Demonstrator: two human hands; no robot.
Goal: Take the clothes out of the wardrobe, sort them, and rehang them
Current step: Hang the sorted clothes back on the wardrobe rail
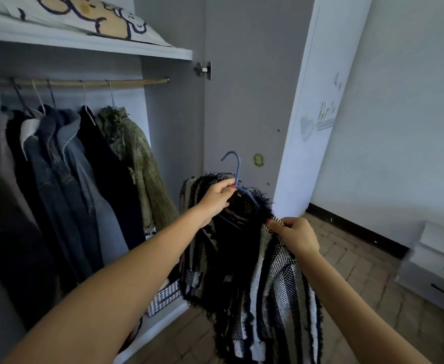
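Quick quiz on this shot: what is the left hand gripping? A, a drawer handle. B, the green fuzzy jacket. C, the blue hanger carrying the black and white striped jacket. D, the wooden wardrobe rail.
C: the left hand pinches the blue hanger just below its hook, with the striped jacket draped on it, while the right hand holds the jacket's shoulder.

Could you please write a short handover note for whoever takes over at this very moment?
Left hand grips the blue hanger at its neck. Right hand pinches the shoulder of the black-and-white striped fringed jacket, which is on that hanger, outside the wardrobe.
On the rail: several dark coats, a denim jacket and a green fuzzy jacket.
Left: hook the striped jacket onto the rail's free right end.
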